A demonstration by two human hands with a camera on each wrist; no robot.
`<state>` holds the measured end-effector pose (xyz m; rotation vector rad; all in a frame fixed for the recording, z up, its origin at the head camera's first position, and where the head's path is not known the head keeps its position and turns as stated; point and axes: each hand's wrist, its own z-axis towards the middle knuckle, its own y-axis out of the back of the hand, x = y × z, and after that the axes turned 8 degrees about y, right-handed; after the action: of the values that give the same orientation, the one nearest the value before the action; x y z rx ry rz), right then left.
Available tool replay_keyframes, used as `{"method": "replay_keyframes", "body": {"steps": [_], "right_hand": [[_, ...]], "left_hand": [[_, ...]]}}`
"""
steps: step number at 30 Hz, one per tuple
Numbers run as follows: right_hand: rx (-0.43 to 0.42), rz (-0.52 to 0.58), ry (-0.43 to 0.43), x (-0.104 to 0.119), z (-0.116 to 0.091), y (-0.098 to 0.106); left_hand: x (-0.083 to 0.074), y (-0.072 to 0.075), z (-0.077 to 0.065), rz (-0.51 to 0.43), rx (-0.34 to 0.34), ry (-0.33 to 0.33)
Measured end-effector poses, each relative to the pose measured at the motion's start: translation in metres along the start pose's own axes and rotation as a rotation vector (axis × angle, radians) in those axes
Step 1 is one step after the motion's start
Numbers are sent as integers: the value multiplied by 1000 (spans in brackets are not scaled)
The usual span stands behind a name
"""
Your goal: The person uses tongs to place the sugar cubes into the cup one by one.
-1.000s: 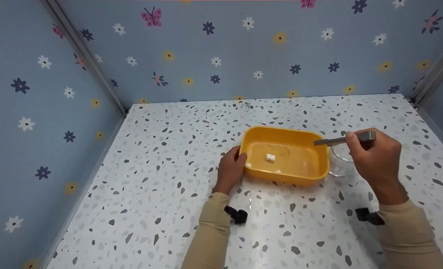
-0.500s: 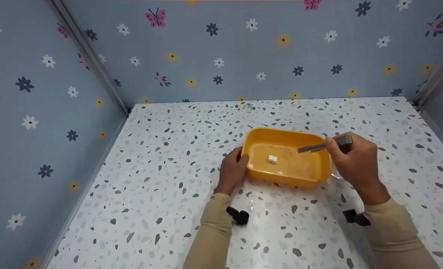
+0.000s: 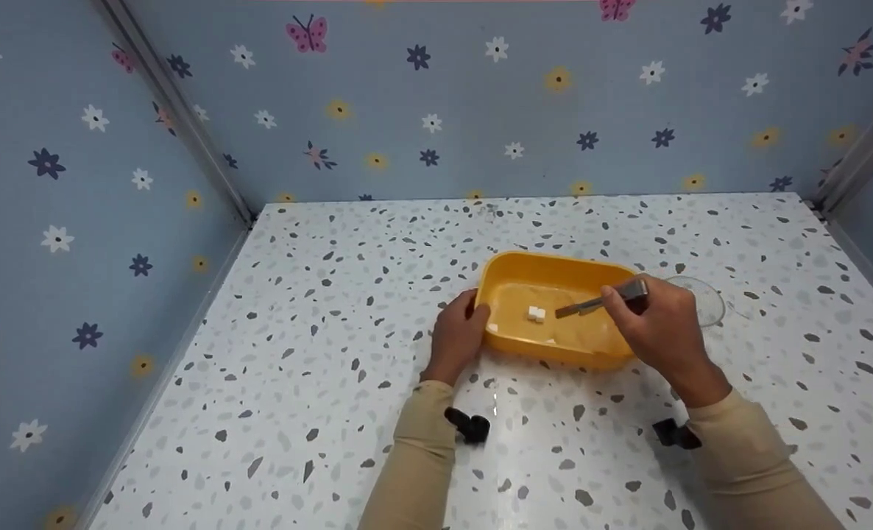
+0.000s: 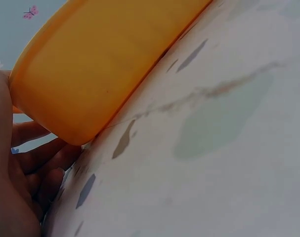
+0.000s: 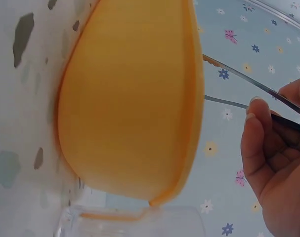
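Observation:
A yellow plastic tub (image 3: 562,265) stands on the speckled table, with two small white cubes (image 3: 536,314) side by side on its floor. Smaller white bits lie along the tub's near side. My left hand (image 3: 457,335) grips the tub's left end, thumb at the rim and fingers against the outer wall. Over the tub's right end, my right hand (image 3: 661,324) holds metal tongs (image 3: 591,304) between thumb and fingers. In the right wrist view the tongs' two arms (image 5: 243,79) are spread apart, their tips hidden behind the tub wall. In the head view the tips point left, close to the cubes.
A clear round container (image 3: 710,302) stands just right of the tub, partly behind my right hand. Blue flower-patterned walls (image 3: 466,96) enclose the table at the back and sides. Black camera mounts (image 3: 468,425) stick out from both wrists.
My right hand has moved left with the tongs, from beyond the tub's right rim to over its inside near the cubes. The left hand keeps its hold on the tub.

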<state>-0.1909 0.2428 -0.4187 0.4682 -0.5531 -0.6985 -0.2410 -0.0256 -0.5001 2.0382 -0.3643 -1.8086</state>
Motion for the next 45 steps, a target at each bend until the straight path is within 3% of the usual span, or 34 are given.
{"method": "replay_keyframes", "body": {"steps": [11,18,29,45], "right_hand": [[98,53,-18,4,-3,-11],[118,92,4,2,-7,-16],[156,87,25,3,-10,-24],[241,82,27,1,-16,-34]], "left_hand": [[1,1,1,5,-9,-15],[-1,0,-1,12,-9,1],[2,1,1,6,-14,-25],[0,0,-1,-12,-14,-8]]}}
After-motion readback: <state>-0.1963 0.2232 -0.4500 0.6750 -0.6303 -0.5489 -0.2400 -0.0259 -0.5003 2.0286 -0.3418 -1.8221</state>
